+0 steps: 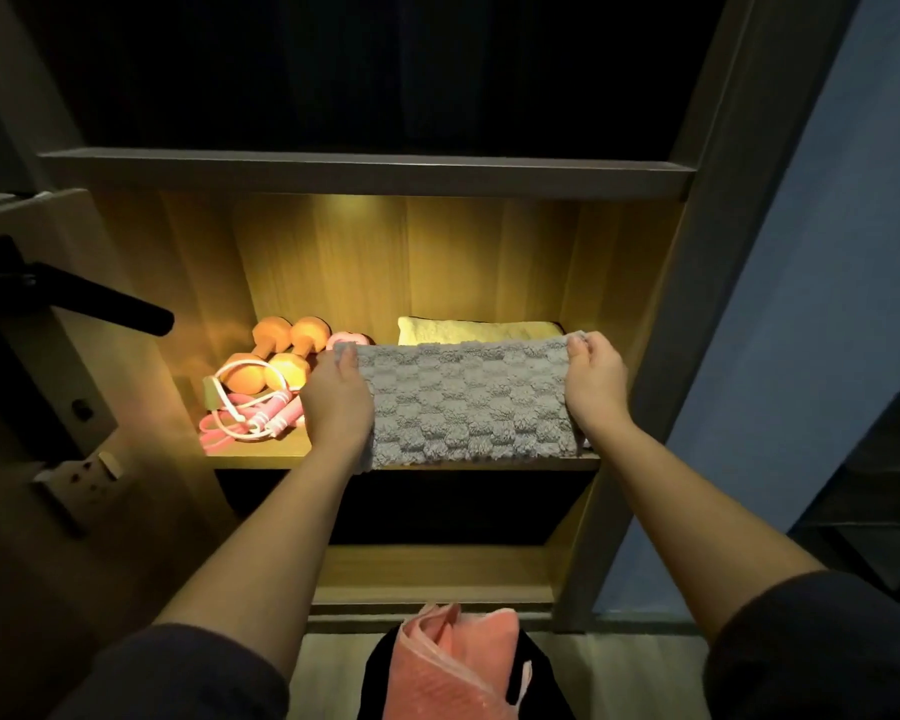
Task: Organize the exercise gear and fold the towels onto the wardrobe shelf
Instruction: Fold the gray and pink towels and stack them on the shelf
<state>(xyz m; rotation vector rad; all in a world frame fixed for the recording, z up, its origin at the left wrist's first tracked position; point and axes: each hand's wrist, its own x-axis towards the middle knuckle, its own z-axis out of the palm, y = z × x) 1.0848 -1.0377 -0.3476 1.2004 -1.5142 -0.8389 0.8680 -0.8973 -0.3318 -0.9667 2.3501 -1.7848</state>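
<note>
Closest to me, a pink towel (453, 667) lies crumpled over something black that I cannot make out; my two forearms reach forward past it, dark sleeves pushed up near the elbows. My left hand (336, 402) grips the left edge of the grey towel (468, 402), fingers curled round the side and thumb up by its far corner; my right hand (596, 387) holds the right edge, fingertips pinching the far right corner. The grey towel is folded into a flat rectangle and lies on the right half of the lit wardrobe shelf (261, 457), its near edge just over the shelf's front lip.

Left of it on the same shelf lies a pink jump rope (261, 413), coiled loosely with its handles side by side; just behind that, two orange dumbbells (281, 356) lie next to each other, touching the rope's loops. A small pink object (346, 339) peeks out beyond my left hand; I cannot tell what it is. Behind the grey towel, a folded yellow towel (479, 330) sits against the back wall; a black door handle (100, 304) juts in from the left.
</note>
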